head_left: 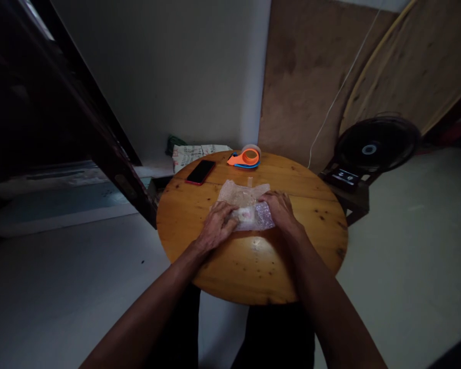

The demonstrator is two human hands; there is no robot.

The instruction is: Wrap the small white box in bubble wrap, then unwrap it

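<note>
A sheet of clear bubble wrap (234,192) lies on the round wooden table (311,220), partly folded over a small pale object (246,214) whose kind I cannot make out. My left hand (218,221) presses on the left side of the wrap, its fingers curled over the near fold. On the right, my right hand (278,205) grips the wrap's edge with bent fingers. Just beyond the wrap, a short strip of clear tape (250,182) shows on the tabletop.
An orange and blue tape dispenser (247,156) stands at the table's far edge. Left of it lies a red-edged phone (200,172). A dark fan (369,148) is beyond the right side, and a printed white sack (195,152) lies behind the table by the wall.
</note>
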